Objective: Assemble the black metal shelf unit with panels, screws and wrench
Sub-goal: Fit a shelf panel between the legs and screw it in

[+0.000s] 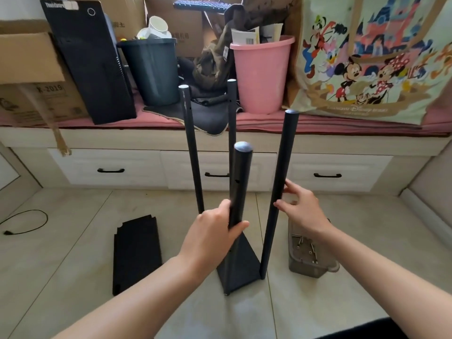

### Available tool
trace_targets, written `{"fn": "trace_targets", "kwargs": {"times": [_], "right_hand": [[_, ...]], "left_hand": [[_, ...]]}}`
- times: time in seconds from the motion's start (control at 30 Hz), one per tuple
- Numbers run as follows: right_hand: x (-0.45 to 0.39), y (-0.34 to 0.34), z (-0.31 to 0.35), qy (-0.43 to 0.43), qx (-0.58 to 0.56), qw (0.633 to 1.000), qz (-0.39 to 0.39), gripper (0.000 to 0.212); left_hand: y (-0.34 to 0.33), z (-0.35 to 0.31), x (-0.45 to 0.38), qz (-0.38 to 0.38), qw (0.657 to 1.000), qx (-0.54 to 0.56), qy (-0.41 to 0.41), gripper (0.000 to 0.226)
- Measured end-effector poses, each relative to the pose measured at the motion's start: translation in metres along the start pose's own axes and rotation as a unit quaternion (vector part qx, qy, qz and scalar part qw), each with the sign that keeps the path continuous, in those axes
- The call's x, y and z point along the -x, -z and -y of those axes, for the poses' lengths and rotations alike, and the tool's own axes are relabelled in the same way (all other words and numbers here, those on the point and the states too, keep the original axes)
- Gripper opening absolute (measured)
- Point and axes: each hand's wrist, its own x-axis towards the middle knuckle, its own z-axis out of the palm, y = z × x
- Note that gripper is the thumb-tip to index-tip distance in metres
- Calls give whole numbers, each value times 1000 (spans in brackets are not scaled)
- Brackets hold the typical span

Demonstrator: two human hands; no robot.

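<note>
Four black poles rise from a black panel point(245, 261) on the floor. The left hand point(212, 232) grips the nearest pole point(241, 182); just right of it, the right hand point(302, 207) touches another pole point(281, 187) with loosely spread fingers. Below that hand sits a container of screws point(309, 255).

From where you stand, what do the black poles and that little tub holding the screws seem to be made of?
The black poles look like metal tubes with a matte dark coating: even dull sheen, small drilled holes, rounded end caps. The left hand grips one; the right hand touches another. The tub looks like translucent smoky plastic, since the shiny screws show through its wall.
</note>
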Motion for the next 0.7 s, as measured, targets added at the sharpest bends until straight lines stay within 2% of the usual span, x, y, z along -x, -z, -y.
{"fn": "trace_targets", "kwargs": {"times": [0.1, 0.23, 0.37, 0.47, 0.57, 0.63, 0.7], "right_hand": [[0, -1, 0, 8, -19, 999, 42, 71], [-14, -3, -2, -11, -79, 994, 73, 65], [-25, -9, -1, -60, -166, 979, 103, 59], [-27, -10, 4, -114, -233, 963, 70, 47], [-22, -5, 5, -108, -199, 973, 49, 45], [-16, 1, 3, -73, -132, 986, 77, 50], [-9, 3, 4, -39, -62, 990, 122, 52]], "left_hand": [[-8, -10, 4, 11, 999, 8, -39, 40], [-15, -15, 5, 3, 999, 21, -42, 44], [-22, -22, -4, -23, 997, 76, 3, 35], [-29, -19, -21, -31, 981, 175, 84, 27], [-32, -12, -32, -17, 956, 260, 135, 29], [-28, -4, -36, 13, 945, 284, 159, 33], [-17, 6, -45, 9, 940, 296, 168, 21]]}}
